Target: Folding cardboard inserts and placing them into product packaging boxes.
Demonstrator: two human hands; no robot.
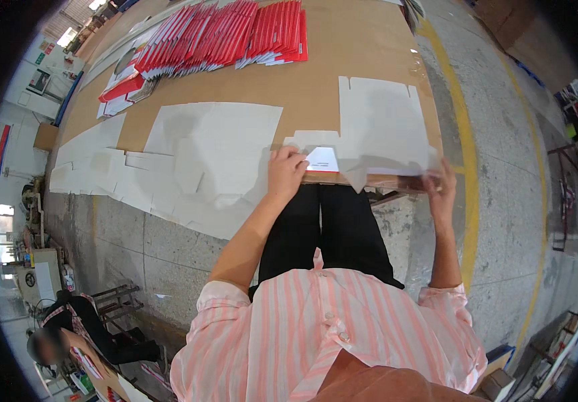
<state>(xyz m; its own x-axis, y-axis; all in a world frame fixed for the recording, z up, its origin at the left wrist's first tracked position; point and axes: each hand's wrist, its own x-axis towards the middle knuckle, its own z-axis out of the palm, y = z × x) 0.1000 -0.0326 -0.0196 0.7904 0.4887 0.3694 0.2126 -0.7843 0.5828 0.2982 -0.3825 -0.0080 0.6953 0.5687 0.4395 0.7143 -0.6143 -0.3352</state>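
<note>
At the table's near edge my left hand [287, 171] is closed, its fingers curled over the left end of a white card piece [322, 159] with a printed panel and a thin red edge. A large flat white cardboard sheet [384, 120], notched along its far edge, lies beside and partly over that piece, with one pointed flap hanging over the table edge. My right hand [442, 191] is by the sheet's near right corner. Its fingers are smeared by motion, so I cannot make out whether they grip the sheet.
Brown board covers the table [322, 94]. Overlapping white cardboard sheets [219, 147] spread to the left. Rows of red-and-white folded cartons [222, 33] lie at the back, with a roll of tape [127, 63] beside them. A seated person [95, 328] is at the lower left. Yellow lines mark the floor at right.
</note>
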